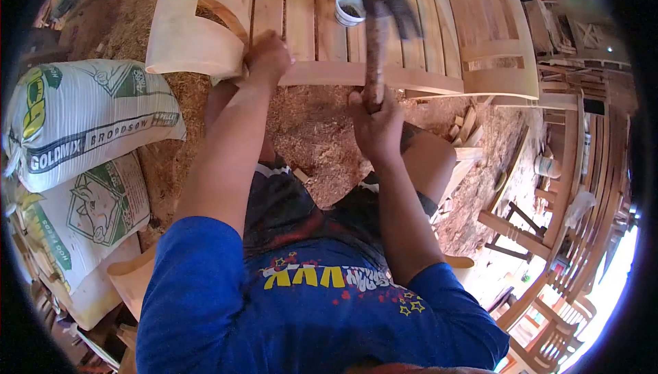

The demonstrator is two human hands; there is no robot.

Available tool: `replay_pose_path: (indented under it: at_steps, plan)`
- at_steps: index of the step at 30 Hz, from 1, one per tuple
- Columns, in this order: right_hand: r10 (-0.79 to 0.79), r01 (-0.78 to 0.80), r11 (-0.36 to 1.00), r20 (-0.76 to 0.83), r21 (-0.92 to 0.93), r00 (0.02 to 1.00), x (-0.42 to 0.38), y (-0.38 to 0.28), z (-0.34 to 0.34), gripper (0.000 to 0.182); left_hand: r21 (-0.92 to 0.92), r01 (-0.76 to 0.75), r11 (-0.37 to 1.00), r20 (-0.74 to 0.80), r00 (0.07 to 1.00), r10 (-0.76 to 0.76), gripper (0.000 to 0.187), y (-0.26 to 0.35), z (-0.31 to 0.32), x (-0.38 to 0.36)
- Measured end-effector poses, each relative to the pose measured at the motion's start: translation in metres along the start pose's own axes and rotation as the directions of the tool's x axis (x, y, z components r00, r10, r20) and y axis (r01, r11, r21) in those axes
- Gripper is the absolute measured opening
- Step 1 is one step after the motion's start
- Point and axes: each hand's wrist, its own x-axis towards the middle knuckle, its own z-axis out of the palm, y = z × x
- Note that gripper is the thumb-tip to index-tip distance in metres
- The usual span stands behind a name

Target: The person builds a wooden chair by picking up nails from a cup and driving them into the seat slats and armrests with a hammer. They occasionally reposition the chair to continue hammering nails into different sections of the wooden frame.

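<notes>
My right hand (377, 127) is wrapped round the wooden handle of a hammer (375, 52), held upright. The hammer's dark head is slightly blurred, above the slats of a pale wooden bench (301, 25). My left hand (269, 57) is closed at the bench's front left corner, beside the curved armrest (195, 45) and the front rail. Its fingertips are turned away, so what they hold, if anything, is hidden. On the slats, just left of the hammer head, stands a small white cup (349, 12) with dark contents too small to make out.
Printed feed sacks (96, 124) are stacked at the left. Wood shavings and offcuts (466, 127) lie on the ground around my legs. The bench's other armrest (490, 25) rises at the right. Further right are wooden furniture frames and a slatted piece (582, 189).
</notes>
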Motion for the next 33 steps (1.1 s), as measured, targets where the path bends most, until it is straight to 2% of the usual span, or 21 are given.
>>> replay_pose_path:
  at_steps: [2, 3, 4, 6, 7, 9, 10, 12, 13, 16, 18, 20, 21, 23, 24, 25, 28, 29, 30, 32, 33]
  plan:
    - [-0.268, 0.291, 0.944, -0.158, 0.154, 0.951, 0.001, 0.003, 0.001, 0.018, 0.031, 0.041, 0.999, 0.073, 0.996, -0.043, 0.059, 0.008, -0.010, -0.003]
    - [-0.334, 0.370, 0.912, -0.206, 0.177, 0.920, 0.004, 0.010, 0.005, 0.017, 0.068, 0.064, 0.996, 0.120, 0.990, -0.071, 0.063, 0.013, -0.020, -0.004]
    - [-0.397, 0.448, 0.873, -0.252, 0.193, 0.882, 0.007, 0.017, 0.009, 0.018, 0.095, -0.012, 0.995, 0.069, 0.998, 0.006, 0.063, 0.008, -0.013, 0.000]
    - [-0.354, 0.384, 0.916, -0.212, 0.119, 0.911, 0.004, 0.049, 0.026, 0.016, 0.159, -0.152, 0.976, -0.025, 0.987, 0.158, 0.063, -0.005, 0.001, 0.003]
    - [-0.303, 0.317, 0.947, -0.176, 0.055, 0.937, 0.001, 0.058, 0.031, 0.015, 0.143, -0.109, 0.984, 0.013, 0.994, 0.108, 0.063, -0.003, -0.003, 0.004]
    - [-0.027, 0.032, 0.979, 0.032, -0.199, 0.999, 0.008, 0.077, 0.040, 0.015, 0.116, -0.028, 0.993, 0.098, 0.995, 0.016, 0.062, 0.004, -0.007, 0.006]
    - [0.139, -0.098, 0.936, 0.100, -0.337, 0.985, 0.010, 0.085, 0.041, 0.014, 0.136, -0.059, 0.989, 0.103, 0.994, 0.045, 0.062, 0.006, -0.006, 0.005]
    - [0.005, -0.005, 0.991, 0.000, -0.134, 1.000, 0.012, 0.081, 0.035, 0.021, 0.180, -0.112, 0.977, 0.106, 0.990, 0.094, 0.062, 0.002, -0.007, 0.007]
    - [-0.037, 0.035, 0.999, -0.056, -0.034, 0.998, 0.003, 0.068, 0.027, 0.025, 0.123, -0.070, 0.990, 0.093, 0.994, 0.059, 0.060, 0.000, -0.006, 0.003]
    - [-0.180, 0.209, 0.968, -0.196, 0.138, 0.964, -0.006, 0.006, -0.018, 0.020, 0.018, 0.011, 1.000, 0.090, 0.996, -0.013, 0.054, 0.000, -0.008, 0.003]
    - [-0.199, 0.274, 0.870, -0.216, 0.411, 0.956, -0.008, -0.022, -0.038, 0.015, 0.054, -0.005, 0.999, 0.144, 0.990, -0.003, 0.050, -0.003, -0.003, 0.012]
    - [-0.242, 0.377, 0.765, -0.310, 0.522, 0.919, -0.005, -0.022, -0.038, 0.014, 0.060, -0.016, 0.998, 0.142, 0.990, 0.007, 0.050, -0.005, 0.004, 0.018]
    - [-0.270, 0.446, 0.738, -0.384, 0.506, 0.883, 0.001, -0.008, -0.025, 0.014, 0.064, -0.016, 0.998, 0.140, 0.990, 0.007, 0.050, -0.008, 0.009, 0.020]
    - [-0.421, 0.511, 0.801, -0.313, 0.312, 0.851, 0.010, 0.049, -0.004, 0.010, 0.064, -0.025, 0.998, 0.108, 0.994, 0.018, 0.051, -0.010, 0.006, 0.018]
    - [-0.349, 0.384, 0.919, -0.272, 0.090, 0.897, 0.009, 0.084, 0.010, 0.008, 0.062, -0.038, 0.997, 0.081, 0.996, 0.033, 0.052, -0.007, 0.001, 0.011]
    - [-0.149, 0.158, 0.987, -0.190, 0.032, 0.970, 0.001, 0.091, 0.019, 0.015, 0.061, -0.057, 0.996, 0.055, 0.997, 0.054, 0.053, -0.004, -0.003, 0.005]
    - [0.181, -0.177, 0.958, -0.005, -0.227, 0.984, 0.006, 0.102, 0.030, 0.018, 0.139, -0.157, 0.978, 0.003, 0.988, 0.158, 0.055, -0.004, -0.007, 0.000]
    - [0.144, -0.158, 0.967, -0.083, -0.202, 0.986, 0.005, 0.106, 0.031, 0.021, 0.123, -0.081, 0.989, 0.022, 0.997, 0.079, 0.057, -0.005, -0.006, 0.010]
    - [0.067, -0.074, 0.994, -0.095, -0.077, 0.993, 0.000, 0.093, 0.023, 0.021, 0.112, -0.007, 0.994, 0.060, 0.998, 0.000, 0.059, -0.011, 0.006, 0.023]
    - [-0.098, 0.124, 0.979, -0.166, 0.161, 0.981, 0.004, 0.066, 0.003, 0.021, 0.145, 0.003, 0.989, 0.071, 0.997, -0.013, 0.063, -0.008, 0.008, 0.022]
    - [-0.097, 0.125, 0.977, -0.158, 0.173, 0.983, 0.003, 0.050, -0.010, 0.022, 0.191, -0.060, 0.980, 0.051, 0.997, 0.051, 0.064, -0.002, -0.007, 0.006]
